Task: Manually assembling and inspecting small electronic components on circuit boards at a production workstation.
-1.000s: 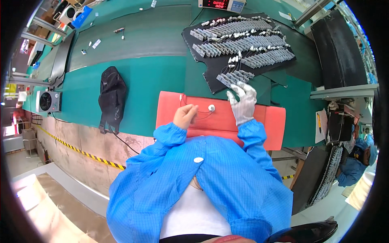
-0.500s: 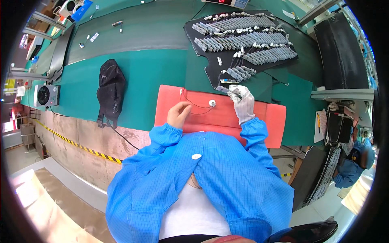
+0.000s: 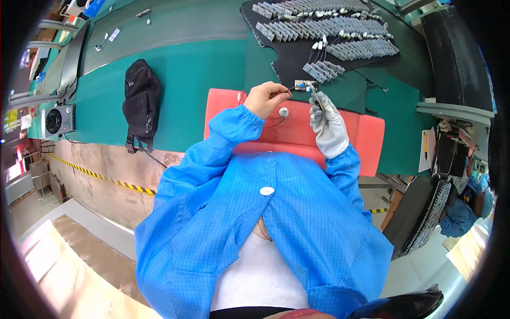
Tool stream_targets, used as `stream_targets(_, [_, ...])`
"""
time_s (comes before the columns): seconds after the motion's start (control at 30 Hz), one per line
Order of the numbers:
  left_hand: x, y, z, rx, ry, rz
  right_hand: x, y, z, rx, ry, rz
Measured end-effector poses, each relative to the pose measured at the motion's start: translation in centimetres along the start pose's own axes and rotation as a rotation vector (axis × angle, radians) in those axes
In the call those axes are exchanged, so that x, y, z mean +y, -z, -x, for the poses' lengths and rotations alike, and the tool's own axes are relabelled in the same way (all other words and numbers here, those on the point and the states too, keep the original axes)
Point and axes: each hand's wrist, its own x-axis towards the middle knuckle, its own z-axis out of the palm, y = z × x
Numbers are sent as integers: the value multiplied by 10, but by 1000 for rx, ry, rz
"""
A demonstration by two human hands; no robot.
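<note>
My bare left hand (image 3: 265, 100) is closed, thumb and forefinger pinching a thin dark wire (image 3: 291, 90) just above the red foam pad (image 3: 364, 146). On my right hand (image 3: 330, 127) is a whitish glove; its fingers are closed on a small, narrow grey module (image 3: 317, 100), mostly hidden by the fingertips. Just beyond both sets of fingertips, at the near corner of the black mat, is a small circuit board (image 3: 306, 85) with white and blue parts. A round white part (image 3: 283, 112) with a thin wire rests on the pad between my hands.
Rows of grey modules (image 3: 340, 24) with white connectors cover the black board (image 3: 289, 53) at the back right. To the left lie a black bag (image 3: 142, 103) and a small fan unit (image 3: 57, 121). Loose small parts (image 3: 114, 34) sit farther back. At the far right is another person (image 3: 462, 212).
My left hand has moved right and forward from the pad to beside my right hand and now pinches the wire. My right hand has turned its module more upright. The view has shifted.
</note>
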Motion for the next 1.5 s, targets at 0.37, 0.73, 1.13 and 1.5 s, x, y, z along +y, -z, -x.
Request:
stream_targets(0.37, [6, -10, 14, 36, -80, 47, -7, -24, 26, 105, 29, 296])
stream_targets(0.73, [-30, -32, 21, 124, -2, 200, -5, -15, 36, 76, 354, 804])
stream_targets(1.13, [-30, -29, 28, 126, -504, -290, -19, 0, 42, 64, 454, 1160])
stream_targets(1.5, [-18, -32, 37, 138, -514, -318, -18, -2, 23, 424, 5, 896])
